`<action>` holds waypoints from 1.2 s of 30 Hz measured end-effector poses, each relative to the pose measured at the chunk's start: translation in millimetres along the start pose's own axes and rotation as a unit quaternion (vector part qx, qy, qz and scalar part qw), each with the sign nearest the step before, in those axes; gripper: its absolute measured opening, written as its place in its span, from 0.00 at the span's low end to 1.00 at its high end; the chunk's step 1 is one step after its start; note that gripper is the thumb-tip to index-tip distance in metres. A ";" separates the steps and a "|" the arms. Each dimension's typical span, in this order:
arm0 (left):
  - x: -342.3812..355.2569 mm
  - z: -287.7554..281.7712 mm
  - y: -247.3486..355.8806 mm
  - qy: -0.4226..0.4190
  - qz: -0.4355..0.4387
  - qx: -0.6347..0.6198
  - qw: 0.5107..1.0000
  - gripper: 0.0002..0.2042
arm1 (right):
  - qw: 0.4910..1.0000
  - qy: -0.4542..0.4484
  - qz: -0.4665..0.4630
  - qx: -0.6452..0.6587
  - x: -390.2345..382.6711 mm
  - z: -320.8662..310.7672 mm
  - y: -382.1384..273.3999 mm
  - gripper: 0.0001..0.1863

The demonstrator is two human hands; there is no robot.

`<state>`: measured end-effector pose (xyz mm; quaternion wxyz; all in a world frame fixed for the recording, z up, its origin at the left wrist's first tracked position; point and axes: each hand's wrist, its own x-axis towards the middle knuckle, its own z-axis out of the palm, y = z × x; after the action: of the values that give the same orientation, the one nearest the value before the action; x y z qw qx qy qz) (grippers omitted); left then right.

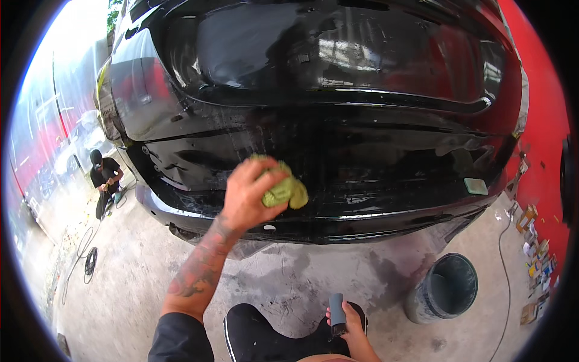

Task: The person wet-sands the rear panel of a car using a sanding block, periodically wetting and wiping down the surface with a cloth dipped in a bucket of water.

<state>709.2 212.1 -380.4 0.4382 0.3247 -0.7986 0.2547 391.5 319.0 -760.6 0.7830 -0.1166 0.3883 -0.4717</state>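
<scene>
My left hand (pixel 246 192) is closed round a crumpled yellow-green cloth (pixel 281 188), which lies against the glossy black rear of a car (pixel 362 151), left of its middle. Whitish streaks and wet-looking smears mark the panel just above the cloth. Low over my right thigh, my right hand (pixel 356 323) grips a grey block with a dark lower end (pixel 337 308), perhaps a sanding block. A pale green rectangular pad (pixel 476 186) rests on the bumper ledge at the right.
A dark bucket (pixel 416 304) stands on the concrete floor to my right. Beyond it a thin cable (pixel 504 265) runs past small boxes and containers (pixel 540 265) along the red wall (pixel 546 120). At far left another person (pixel 107 172) crouches near a coiled black cable (pixel 91 262).
</scene>
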 end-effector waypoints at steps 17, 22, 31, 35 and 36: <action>228.2 -54.6 -37.6 0.058 0.132 0.363 0.920 0.19 | 0.999 0.009 -0.048 -0.011 -12.4 -30.3 -4.0 0.21; 186.1 -85.2 -52.9 -0.022 0.091 0.415 0.905 0.22 | 0.994 0.051 -0.093 -0.016 -26.3 -30.1 -17.0 0.18; 247.3 -81.6 -5.9 -0.191 -0.064 0.475 0.857 0.50 | 0.972 0.105 -0.181 -0.110 -37.1 -16.4 -50.6 0.14; 252.3 -79.9 2.0 -0.251 -0.069 0.492 0.831 0.50 | 0.957 0.109 -0.212 -0.164 -40.6 0.5 -52.8 0.17; 248.5 -81.7 5.8 -0.259 -0.069 0.495 0.827 0.48 | 0.955 0.105 -0.219 -0.173 -41.9 3.0 -53.5 0.18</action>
<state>647.9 199.0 -126.3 0.0125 0.6060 -0.6250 0.4919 348.4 324.9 -708.3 0.5833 -0.2816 0.5090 -0.5669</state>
